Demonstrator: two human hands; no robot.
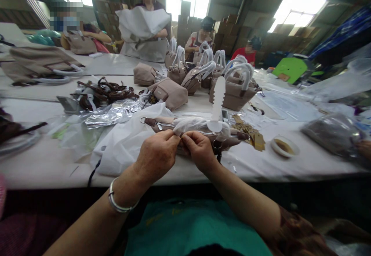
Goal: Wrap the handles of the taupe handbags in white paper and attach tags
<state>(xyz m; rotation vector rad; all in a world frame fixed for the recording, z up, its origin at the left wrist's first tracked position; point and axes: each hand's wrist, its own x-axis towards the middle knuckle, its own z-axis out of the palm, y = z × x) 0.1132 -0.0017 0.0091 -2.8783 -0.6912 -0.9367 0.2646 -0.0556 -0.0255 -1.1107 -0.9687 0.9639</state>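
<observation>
A taupe handbag (pixel 165 124) lies on the table right before me, with its zipper and a metal ring showing at the left end. White wrapping (pixel 189 126) covers its handles. My left hand (pixel 159 150) is closed in a pinch at the bag's near edge. Beside it, almost touching, my right hand (pixel 199 148) pinches the same edge with thumb and forefinger. The exact part between the fingertips is hidden. A white notched plastic strip (pixel 218 97) stands up from the wrapped handles. Under and left of the bag spreads a white cloth bag (pixel 121 144) with a dark cord.
Several taupe handbags (pixel 232 92) with wrapped handles stand further back. Brown straps (pixel 95 94) and crumpled clear plastic (pixel 116 115) lie left. Gold-coloured tags (pixel 255 134) and a small round dish (pixel 284 147) are right. Co-workers (pixel 145 20) are across the table.
</observation>
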